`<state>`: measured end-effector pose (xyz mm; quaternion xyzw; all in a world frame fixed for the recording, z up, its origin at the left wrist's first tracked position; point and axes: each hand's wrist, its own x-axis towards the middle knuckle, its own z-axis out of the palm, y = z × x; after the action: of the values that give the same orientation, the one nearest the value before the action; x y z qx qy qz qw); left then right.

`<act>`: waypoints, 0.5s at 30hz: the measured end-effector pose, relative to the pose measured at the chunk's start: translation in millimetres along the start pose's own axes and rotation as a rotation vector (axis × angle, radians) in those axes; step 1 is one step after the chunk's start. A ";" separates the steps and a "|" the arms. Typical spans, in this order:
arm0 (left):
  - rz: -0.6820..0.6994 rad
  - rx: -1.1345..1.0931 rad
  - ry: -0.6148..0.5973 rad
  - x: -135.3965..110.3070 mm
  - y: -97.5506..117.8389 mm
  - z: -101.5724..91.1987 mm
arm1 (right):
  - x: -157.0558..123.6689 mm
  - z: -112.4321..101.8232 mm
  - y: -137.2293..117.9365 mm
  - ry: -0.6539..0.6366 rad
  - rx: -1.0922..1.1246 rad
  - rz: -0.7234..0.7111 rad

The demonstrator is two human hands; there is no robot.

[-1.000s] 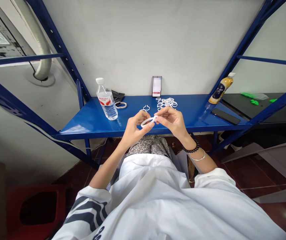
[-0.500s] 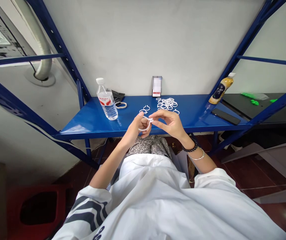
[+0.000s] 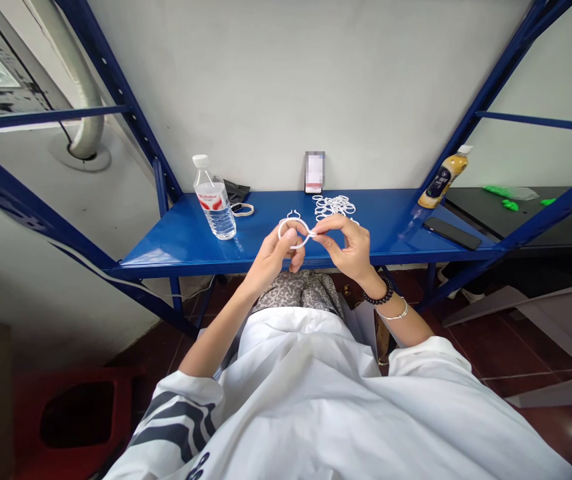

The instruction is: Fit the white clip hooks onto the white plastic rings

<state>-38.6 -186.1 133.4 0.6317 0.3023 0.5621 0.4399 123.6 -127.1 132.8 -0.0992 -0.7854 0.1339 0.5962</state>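
Between my two hands is a white plastic ring, raised above the front edge of the blue table. My left hand grips the ring's lower left side between thumb and fingers. With thumb and index finger, my right hand pinches the small end piece on the ring's right; the fingertips cover most of that piece. Just behind the held ring, another white ring lies on the table, partly hidden. A pile of similar white rings lies beyond my right hand.
On the blue table, a water bottle stands at left, with a black pouch and a pale band beside it. A phone leans against the wall. At right are a drink bottle and a dark phone.
The held ring has turned and risen slightly, showing its round opening more fully. My right hand has shifted a little right, still pinching the ring's end.
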 end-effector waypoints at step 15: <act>0.510 0.533 0.233 -2.4 -1.0 -4.9 | -1.3 0.1 1.0 0.161 0.018 0.063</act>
<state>-43.6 -186.7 131.3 0.7106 0.3190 0.6232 0.0694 123.9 -126.6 131.3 -0.1290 -0.7301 0.1510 0.6539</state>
